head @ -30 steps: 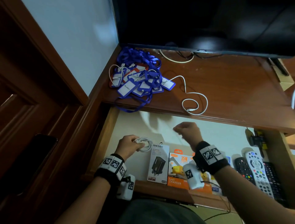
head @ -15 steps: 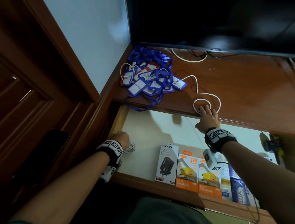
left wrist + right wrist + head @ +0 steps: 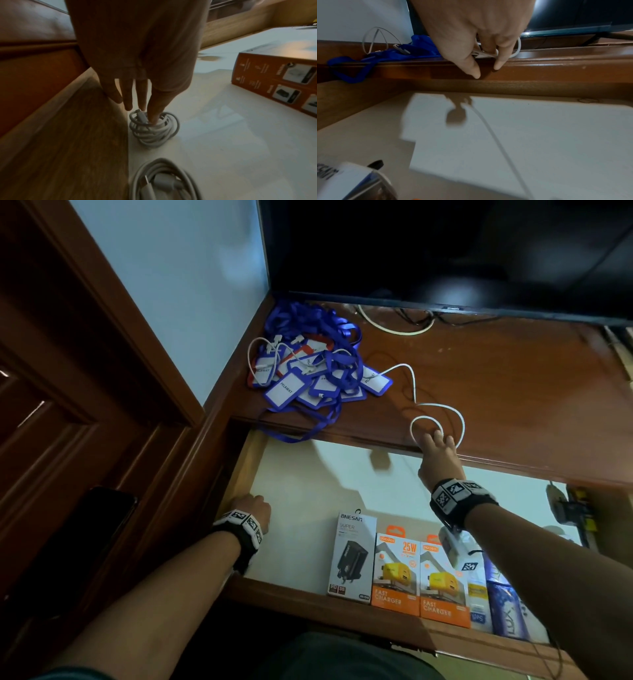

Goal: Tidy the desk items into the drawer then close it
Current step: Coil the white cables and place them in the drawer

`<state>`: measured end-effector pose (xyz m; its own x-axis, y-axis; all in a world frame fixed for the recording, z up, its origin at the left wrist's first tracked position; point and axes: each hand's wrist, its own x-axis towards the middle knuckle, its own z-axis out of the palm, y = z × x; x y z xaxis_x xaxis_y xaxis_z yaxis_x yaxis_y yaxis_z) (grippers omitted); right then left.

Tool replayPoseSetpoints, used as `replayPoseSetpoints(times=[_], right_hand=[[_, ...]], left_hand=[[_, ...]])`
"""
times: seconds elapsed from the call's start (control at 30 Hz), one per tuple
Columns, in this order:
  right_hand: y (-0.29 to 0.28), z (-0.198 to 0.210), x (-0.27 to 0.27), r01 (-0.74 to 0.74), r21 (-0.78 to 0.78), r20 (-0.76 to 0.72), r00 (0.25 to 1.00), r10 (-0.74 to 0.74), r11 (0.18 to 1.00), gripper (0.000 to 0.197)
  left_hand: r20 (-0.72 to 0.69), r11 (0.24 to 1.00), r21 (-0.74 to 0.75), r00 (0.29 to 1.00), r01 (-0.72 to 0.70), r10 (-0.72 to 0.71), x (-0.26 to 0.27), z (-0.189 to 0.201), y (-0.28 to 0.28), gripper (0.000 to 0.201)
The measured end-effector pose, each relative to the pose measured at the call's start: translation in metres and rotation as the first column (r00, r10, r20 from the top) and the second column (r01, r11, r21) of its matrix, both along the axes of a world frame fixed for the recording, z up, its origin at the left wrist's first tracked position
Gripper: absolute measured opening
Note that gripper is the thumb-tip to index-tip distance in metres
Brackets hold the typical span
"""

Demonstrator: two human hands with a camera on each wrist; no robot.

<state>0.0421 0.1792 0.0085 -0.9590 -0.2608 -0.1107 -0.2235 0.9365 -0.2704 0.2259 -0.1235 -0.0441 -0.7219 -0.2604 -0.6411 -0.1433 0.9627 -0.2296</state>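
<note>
Drawer (image 3: 239, 470) stands pulled out below the bench (image 3: 513, 392) front edge, lined pale. At its left wall the left hand (image 3: 251, 508) reaches down, fingers (image 3: 155, 108) straight, tips resting in a coiled white cable (image 3: 154, 129); a second coil (image 3: 164, 180) lies nearer the front. Charger boxes (image 3: 399, 573) sit along the drawer's front edge. On the bench's front edge the right hand (image 3: 440, 450) pinches the plug of a loose white cable (image 3: 438, 409), which trails to a heap of blue lanyards (image 3: 315, 364) at the bench's left edge.
</note>
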Motion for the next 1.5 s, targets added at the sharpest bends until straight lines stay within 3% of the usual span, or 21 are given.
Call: replayPoseSetpoints(times=[0.1,0.23,0.33,0.43,0.53,0.67,0.77,0.87,0.93,1.07,1.2,1.33,1.43,1.5], right_hand=[[0.005,0.01,-0.006,0.089,-0.089,-0.009,0.996,-0.091,0.992,0.048],[0.012,0.02,-0.006,0.101,-0.186,0.022,0.995,-0.099,0.977,0.055],[0.012,0.03,0.011,0.146,-0.289,-0.017,0.987,-0.157,0.946,0.028],[0.009,0.038,0.037,0.127,-0.428,-0.051,0.985,-0.165,0.895,0.008],[0.003,0.047,0.062,0.079,-0.55,-0.02,0.994,-0.108,0.832,0.004],[0.001,0.074,0.087,-0.044,-0.682,0.032,0.995,0.09,0.73,0.015],[0.0,0.099,0.099,-0.037,-0.768,0.071,0.987,0.142,0.639,0.01],[0.005,0.118,0.1,-0.018,-0.819,0.087,0.984,0.155,0.574,0.022],[0.011,0.128,0.1,-0.003,-0.836,0.108,0.98,0.169,0.549,0.025],[0.029,0.142,0.104,-0.017,-0.852,0.122,0.966,0.229,0.524,0.026],[0.055,0.141,0.103,-0.092,-0.767,0.115,0.954,0.278,0.635,0.029],[0.081,0.13,0.099,-0.124,-0.544,0.121,0.967,0.224,0.83,0.031],[0.094,0.119,0.096,-0.098,-0.328,0.102,0.985,0.138,0.94,0.029],[0.101,0.113,0.095,-0.045,-0.21,0.085,0.994,0.064,0.977,0.022]], left_hand=[[0.021,1.0,0.005,1.0,-0.006,0.006,0.003,-0.002,0.0,0.027],[0.05,0.999,-0.007,0.998,-0.033,0.033,0.006,0.0,0.001,0.023],[0.034,0.998,0.005,0.998,-0.06,0.06,0.005,0.002,0.004,0.023],[-0.022,0.976,0.141,0.985,-0.166,0.17,-0.009,0.013,0.012,0.039],[-0.182,0.921,0.343,0.949,-0.184,0.257,-0.034,0.035,0.031,0.047],[-0.526,0.823,0.567,0.782,0.031,0.333,-0.067,0.07,0.071,0.049],[-0.643,0.754,0.622,0.687,0.211,0.339,-0.087,0.091,0.099,0.069],[-0.662,0.753,0.61,0.682,0.248,0.312,-0.107,0.105,0.12,0.09],[-0.678,0.793,0.558,0.685,0.244,0.267,-0.121,0.114,0.129,0.095],[-0.574,0.836,0.509,0.804,0.204,0.154,-0.147,0.116,0.141,0.097],[-0.511,0.891,0.408,0.858,0.2,0.041,-0.165,0.098,0.15,0.079],[-0.565,0.94,0.237,0.822,0.246,-0.072,-0.18,0.091,0.144,0.053],[-0.552,0.951,0.14,0.819,0.275,-0.156,-0.189,0.092,0.135,0.054],[-0.588,0.951,0.045,0.778,0.306,-0.222,-0.195,0.095,0.125,0.055]])
